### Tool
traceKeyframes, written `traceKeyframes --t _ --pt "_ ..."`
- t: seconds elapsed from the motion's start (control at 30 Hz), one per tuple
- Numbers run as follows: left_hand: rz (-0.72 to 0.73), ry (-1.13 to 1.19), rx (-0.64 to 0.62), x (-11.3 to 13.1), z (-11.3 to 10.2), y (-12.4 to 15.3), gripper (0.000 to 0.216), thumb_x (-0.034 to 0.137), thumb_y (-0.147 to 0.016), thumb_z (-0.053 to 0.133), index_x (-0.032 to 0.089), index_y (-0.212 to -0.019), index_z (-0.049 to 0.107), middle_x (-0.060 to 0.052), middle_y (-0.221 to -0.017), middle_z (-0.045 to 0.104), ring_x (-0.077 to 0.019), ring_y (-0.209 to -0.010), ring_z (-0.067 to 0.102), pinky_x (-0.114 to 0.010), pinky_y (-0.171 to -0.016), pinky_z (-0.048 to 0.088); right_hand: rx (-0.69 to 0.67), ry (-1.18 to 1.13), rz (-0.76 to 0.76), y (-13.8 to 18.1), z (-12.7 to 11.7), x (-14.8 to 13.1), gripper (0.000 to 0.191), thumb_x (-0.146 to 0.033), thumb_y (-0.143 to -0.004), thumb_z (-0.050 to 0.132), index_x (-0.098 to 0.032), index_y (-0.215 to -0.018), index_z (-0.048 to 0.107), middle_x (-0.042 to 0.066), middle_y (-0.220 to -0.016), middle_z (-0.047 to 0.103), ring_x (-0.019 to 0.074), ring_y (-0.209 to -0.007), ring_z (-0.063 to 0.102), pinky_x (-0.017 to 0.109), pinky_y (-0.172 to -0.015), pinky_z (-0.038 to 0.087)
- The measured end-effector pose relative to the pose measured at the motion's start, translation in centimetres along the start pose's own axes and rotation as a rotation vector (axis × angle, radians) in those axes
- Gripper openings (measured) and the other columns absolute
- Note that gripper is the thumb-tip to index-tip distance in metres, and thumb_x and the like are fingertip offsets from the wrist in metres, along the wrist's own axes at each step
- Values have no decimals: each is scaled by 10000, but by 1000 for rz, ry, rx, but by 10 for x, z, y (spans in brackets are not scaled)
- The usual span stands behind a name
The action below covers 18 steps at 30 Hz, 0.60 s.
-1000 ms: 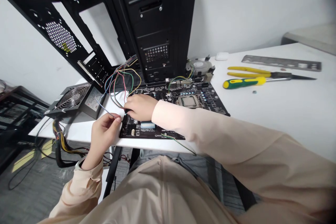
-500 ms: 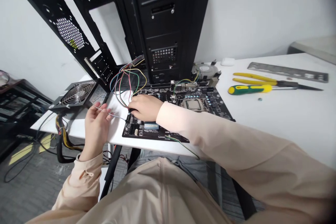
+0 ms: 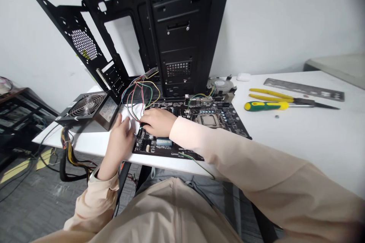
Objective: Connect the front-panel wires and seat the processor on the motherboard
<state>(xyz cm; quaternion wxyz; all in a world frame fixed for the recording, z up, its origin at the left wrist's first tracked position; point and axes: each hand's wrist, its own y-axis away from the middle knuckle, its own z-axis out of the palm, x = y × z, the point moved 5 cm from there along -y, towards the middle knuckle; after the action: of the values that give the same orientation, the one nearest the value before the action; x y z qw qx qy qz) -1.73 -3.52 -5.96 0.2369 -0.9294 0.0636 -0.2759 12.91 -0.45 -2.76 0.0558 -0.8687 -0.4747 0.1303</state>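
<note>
A black motherboard lies on the white table, its square processor exposed. My right hand rests over the board's left part, fingers closed at the ends of the thin coloured wires that loop down from the case. The wire ends are hidden under the fingers. My left hand is at the board's left edge, beside the right fingertips, with its fingers curled in. What it pinches is hidden from me. A green wire hangs over the front edge near the board.
Behind the board stands an open black computer case. A power supply with bundled cables sits on the left. To the right lie a green-yellow screwdriver, yellow-handled pliers and a metal plate. A cooler fan is behind the board.
My left hand has moved right, from holding a thin grey wire off the board to the board's left edge. My right hand stays at the coloured wires. The view has tilted slightly.
</note>
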Motion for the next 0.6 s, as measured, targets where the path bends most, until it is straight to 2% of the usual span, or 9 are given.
traceKeyframes --t 0.1,0.23,0.33,0.43,0.6 --pt "8 0 -7 4 0 1 296 267 -781 530 156 -1026 652 -191 -1309 542 -394 -1331 404 -530 -1034 406 8 -2 -2 0 0 0 275 -175 -892 468 -95 -1060 670 127 -1088 642 246 -1015 589 347 -879 437" --pt "-19 27 164 1 -13 10 521 250 -784 532 118 -1283 464 -234 -1409 410 -357 -1401 286 -555 -1094 323 11 -2 -3 0 1 1 274 -173 -888 474 -96 -1060 672 126 -1086 643 244 -1018 585 344 -886 433" --pt "-21 71 232 -1 -19 17 474 179 -795 444 146 -1267 417 -208 -1362 452 -291 -1321 425 -500 -1053 401 1 -1 -5 0 2 1 280 -167 -886 473 -90 -1071 670 129 -1092 640 246 -1027 579 345 -887 432" --pt "39 74 191 7 -19 18 417 186 -765 453 155 -1179 487 -168 -1294 535 -272 -1247 503 -460 -1039 420 2 -1 -1 0 1 1 279 -167 -885 477 -90 -1071 670 131 -1091 640 247 -1024 579 345 -881 433" --pt "140 -11 36 30 -14 16 323 282 -777 491 186 -1060 614 -84 -1082 690 -260 -1028 636 -422 -961 459 3 -6 -4 0 0 0 284 -178 -896 464 -90 -1079 663 129 -1083 638 239 -1009 581 345 -882 429"
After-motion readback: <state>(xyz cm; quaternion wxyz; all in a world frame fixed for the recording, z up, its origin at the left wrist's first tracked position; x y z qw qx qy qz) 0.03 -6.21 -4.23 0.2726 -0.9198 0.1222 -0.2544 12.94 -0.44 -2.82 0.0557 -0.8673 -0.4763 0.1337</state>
